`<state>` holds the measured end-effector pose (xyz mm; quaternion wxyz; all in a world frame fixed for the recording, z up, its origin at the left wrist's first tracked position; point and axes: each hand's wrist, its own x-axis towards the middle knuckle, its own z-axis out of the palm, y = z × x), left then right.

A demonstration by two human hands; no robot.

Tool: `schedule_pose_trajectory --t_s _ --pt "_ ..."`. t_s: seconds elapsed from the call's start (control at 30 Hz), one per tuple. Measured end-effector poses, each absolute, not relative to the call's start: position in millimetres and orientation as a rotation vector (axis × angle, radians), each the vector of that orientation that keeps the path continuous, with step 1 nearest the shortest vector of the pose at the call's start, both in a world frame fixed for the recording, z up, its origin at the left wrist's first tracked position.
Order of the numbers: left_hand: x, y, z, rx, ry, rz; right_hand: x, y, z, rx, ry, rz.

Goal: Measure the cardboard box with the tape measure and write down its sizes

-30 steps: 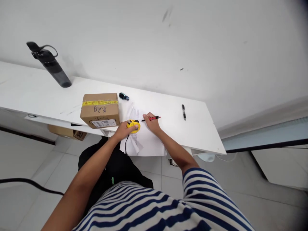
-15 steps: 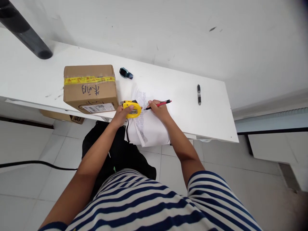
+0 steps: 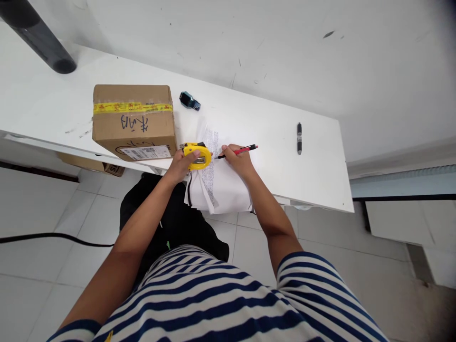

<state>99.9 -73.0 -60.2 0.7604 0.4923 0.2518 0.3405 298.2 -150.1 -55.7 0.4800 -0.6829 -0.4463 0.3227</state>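
Observation:
My left hand point(image 3: 180, 164) is closed around a yellow tape measure point(image 3: 197, 156) that rests on the white sheets of paper point(image 3: 228, 187) at the desk's front edge. A black strap hangs down from the tape measure. My right hand point(image 3: 239, 159) grips a red pen point(image 3: 239, 151), with its tip on the paper just right of the tape measure. A brown cardboard box point(image 3: 133, 121) sealed with yellow tape and marked with handwriting sits directly left of my left hand.
The white desk point(image 3: 320, 175) runs along a white wall. On it lie a black marker point(image 3: 299, 138) at the right, a small dark teal object point(image 3: 189, 101) behind the box, and a dark bottle point(image 3: 35, 40) at the far left. Another carton point(image 3: 89, 165) sits under the desk; a black cable point(image 3: 53, 237) crosses the tiled floor.
The view has tilted down and closer to the desk. Both hands have stayed on the paper, the left on the tape measure, the right with the pen.

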Motion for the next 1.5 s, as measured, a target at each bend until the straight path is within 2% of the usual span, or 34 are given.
schedule_pose_trajectory --t_s 1.5 --pt "94.6 -70.2 -62.9 1.103 0.54 0.737 296.6 -149.2 -59.0 -1.65 -1.066 0.734"
